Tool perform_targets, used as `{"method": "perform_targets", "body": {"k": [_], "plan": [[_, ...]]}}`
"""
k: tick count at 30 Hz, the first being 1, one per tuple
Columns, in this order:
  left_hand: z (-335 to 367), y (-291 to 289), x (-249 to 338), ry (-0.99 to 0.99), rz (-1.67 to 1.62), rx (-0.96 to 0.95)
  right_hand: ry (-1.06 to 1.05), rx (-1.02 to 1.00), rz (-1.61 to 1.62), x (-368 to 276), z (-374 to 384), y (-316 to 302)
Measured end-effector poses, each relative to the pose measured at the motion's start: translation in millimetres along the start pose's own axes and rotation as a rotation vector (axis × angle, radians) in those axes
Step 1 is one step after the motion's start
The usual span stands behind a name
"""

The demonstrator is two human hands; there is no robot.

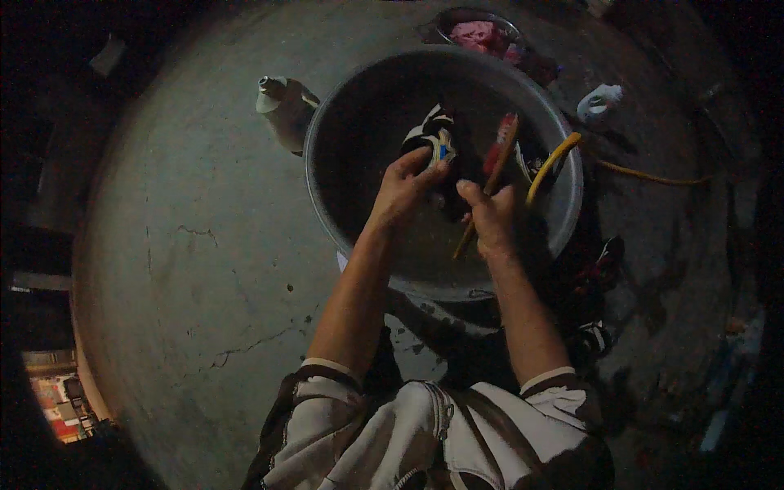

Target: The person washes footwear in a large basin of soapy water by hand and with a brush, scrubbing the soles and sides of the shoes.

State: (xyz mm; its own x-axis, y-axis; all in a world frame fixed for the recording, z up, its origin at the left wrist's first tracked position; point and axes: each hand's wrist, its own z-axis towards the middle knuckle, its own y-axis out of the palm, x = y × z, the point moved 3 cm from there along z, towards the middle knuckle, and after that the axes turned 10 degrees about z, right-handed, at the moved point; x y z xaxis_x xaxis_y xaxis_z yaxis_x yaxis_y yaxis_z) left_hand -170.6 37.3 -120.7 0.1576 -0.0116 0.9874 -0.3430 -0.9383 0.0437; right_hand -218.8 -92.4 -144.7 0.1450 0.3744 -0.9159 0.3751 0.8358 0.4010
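Note:
A large grey basin (433, 291) stands on the floor in front of me. Over its middle, my left hand (408, 184) is closed around a dark shoe (430, 131) with white parts and a small blue and yellow patch. My right hand (490, 212) grips a long brush (500, 159) with a wooden handle and a red head, tilted up and to the right. The brush head is apart from the shoe. Beside the brush, a second dark item with white stripes (529, 158) lies in the basin, partly hidden and too dim to name.
A yellow hose (555, 159) bends over the basin's right rim and runs across the floor. Left of the basin stands a pale bottle (284, 110). Behind it is a bowl with pink cloth (478, 34). A crumpled white item (600, 101) lies at the far right.

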Motion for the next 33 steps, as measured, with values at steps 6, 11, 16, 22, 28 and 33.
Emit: {"method": "perform_targets", "body": {"k": [6, 11, 16, 22, 28, 33], "plan": [[3.1, 1.4, -5.4, 0.049, 0.115, 0.176, -0.026, 0.071, -0.468, -24.0, 2.6, -7.2], [10.9, -6.4, -13.6, 0.097, 0.099, 0.157, -0.158, -0.251, -0.782, -50.3, -21.9, 14.0], [9.0, 4.6, -17.8, 0.105, 0.135, -0.033, 0.021, -0.269, -0.486, -23.8, -30.1, 19.9], [-14.5, 28.4, -14.3, 0.309, 0.302, -0.166, 0.274, -0.203, -0.442, -7.3, 29.3, -21.9], [-13.5, 20.7, -9.4, 0.133, 0.175, -0.126, 0.158, 0.202, -0.41, -23.6, 28.2, -35.3], [-10.2, 20.5, -19.4, 0.201, 0.072, -0.126, 0.216, 0.129, -0.169, -4.9, 26.7, -51.0]]}}
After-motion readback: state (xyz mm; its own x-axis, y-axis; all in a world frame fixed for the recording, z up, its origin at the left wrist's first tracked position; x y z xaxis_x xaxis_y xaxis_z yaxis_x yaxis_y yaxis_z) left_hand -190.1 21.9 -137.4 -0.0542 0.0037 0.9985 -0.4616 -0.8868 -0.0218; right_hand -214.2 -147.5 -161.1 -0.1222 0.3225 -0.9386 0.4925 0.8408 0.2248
